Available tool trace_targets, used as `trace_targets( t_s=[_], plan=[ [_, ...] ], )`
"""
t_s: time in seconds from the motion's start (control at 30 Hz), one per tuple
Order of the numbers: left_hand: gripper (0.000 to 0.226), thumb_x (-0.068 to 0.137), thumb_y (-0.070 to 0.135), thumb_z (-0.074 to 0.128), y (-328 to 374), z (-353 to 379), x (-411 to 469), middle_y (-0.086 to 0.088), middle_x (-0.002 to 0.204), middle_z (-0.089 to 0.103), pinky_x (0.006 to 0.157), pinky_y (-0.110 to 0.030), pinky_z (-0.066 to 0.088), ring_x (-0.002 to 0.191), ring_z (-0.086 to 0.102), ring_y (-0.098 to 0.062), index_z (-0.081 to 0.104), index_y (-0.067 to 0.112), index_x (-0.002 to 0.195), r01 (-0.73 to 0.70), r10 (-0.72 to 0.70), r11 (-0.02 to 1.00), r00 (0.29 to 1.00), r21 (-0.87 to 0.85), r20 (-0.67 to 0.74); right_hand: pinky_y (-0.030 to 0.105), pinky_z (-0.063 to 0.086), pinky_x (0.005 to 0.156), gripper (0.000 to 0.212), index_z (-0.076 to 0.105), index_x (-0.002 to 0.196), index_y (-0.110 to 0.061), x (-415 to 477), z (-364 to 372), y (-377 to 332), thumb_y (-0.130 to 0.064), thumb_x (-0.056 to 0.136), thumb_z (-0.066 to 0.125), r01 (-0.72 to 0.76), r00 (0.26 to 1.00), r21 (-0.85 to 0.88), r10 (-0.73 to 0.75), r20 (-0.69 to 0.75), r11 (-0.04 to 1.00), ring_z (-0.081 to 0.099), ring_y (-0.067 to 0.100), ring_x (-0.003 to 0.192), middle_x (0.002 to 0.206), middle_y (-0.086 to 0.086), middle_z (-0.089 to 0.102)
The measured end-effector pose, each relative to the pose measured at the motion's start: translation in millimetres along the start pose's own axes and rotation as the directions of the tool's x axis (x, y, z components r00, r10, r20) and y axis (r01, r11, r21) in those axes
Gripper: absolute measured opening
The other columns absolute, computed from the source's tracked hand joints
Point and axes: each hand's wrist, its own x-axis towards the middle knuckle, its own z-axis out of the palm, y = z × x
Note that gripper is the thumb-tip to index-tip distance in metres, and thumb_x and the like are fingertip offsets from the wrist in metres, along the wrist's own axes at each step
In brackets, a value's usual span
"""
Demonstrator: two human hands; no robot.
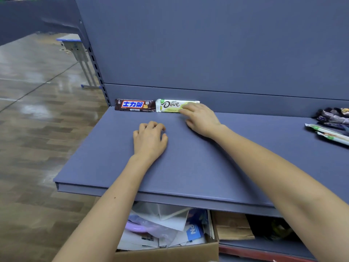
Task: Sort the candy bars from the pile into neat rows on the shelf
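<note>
Two candy bars lie end to end along the back wall of the blue shelf [188, 167]: a brown Snickers bar [134, 105] on the left and a white-green Dove bar [171, 105] to its right. My right hand [201, 118] lies over the Dove bar's right end, fingertips touching the wrapper. My left hand [150, 138] rests on the shelf in front of the bars, fingers loosely curled, holding nothing. The pile of candy bars [333, 123] sits at the shelf's far right, partly cut off by the frame edge.
Below the shelf stands an open cardboard box [166, 251] filled with papers and plastic bags, beside a brown paper bag [233, 226]. The shelf's upright post [96, 67] rises at the left. A desk [72, 42] stands on the wooden floor beyond.
</note>
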Motion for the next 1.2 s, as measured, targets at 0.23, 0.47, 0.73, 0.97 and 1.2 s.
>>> trace_targets(
  t_s=[0.23,0.47,0.73,0.97,1.2],
  plan=[
    [0.029,0.090,0.028,0.046,106,13,15,-0.002,0.124,0.056,0.090,-0.039,0.039,0.115,0.047,-0.027,0.057,0.020,0.116,-0.219,0.226,0.970,0.972,-0.106,0.058,0.031,0.037,0.103,0.040,0.047,0.134,-0.026,-80,-35,56,-0.025,0.094,0.045,-0.262,0.959,0.226,0.227,0.168,0.938,0.042,0.016,0.130,0.142,-0.006,0.045],
    [0.029,0.091,0.027,0.045,235,54,-6,-0.001,0.122,0.058,0.088,-0.035,0.043,0.112,0.050,-0.024,0.056,0.020,0.116,-0.370,0.410,0.896,0.902,-0.244,0.137,0.033,0.037,0.102,0.034,0.056,0.125,-0.019,-189,-71,137,-0.018,0.091,0.050,-0.475,0.880,0.227,0.466,0.094,0.850,0.046,0.021,0.122,0.130,0.001,0.055],
    [0.026,0.089,0.025,0.048,323,87,-40,-0.004,0.119,0.061,0.090,-0.034,0.044,0.110,0.054,-0.025,0.060,0.020,0.112,-0.378,0.458,0.846,0.876,-0.376,0.149,0.036,0.042,0.093,0.025,0.067,0.108,-0.011,-281,-88,194,-0.012,0.085,0.057,-0.559,0.808,0.206,0.583,-0.083,0.803,0.053,0.030,0.108,0.111,0.009,0.062],
    [0.023,0.089,0.023,0.050,356,97,-65,0.003,0.120,0.061,0.091,-0.030,0.042,0.111,0.053,-0.020,0.061,0.022,0.110,-0.291,0.393,0.814,0.913,-0.503,0.107,0.037,0.038,0.096,0.036,0.063,0.113,-0.021,-325,-100,194,-0.042,0.084,0.059,-0.743,0.653,0.209,0.757,0.019,0.635,0.038,0.029,0.122,0.127,0.001,0.052],
    [0.020,0.089,0.023,0.052,354,106,-96,0.006,0.113,0.064,0.092,-0.029,0.043,0.106,0.056,-0.015,0.063,0.023,0.105,-0.193,0.288,0.815,0.953,-0.547,0.094,0.045,0.038,0.092,0.036,0.056,0.118,-0.021,-326,-107,183,-0.037,0.085,0.058,-0.789,0.614,0.102,0.772,0.166,0.606,0.031,0.033,0.124,0.132,0.005,0.043]
  ],
)
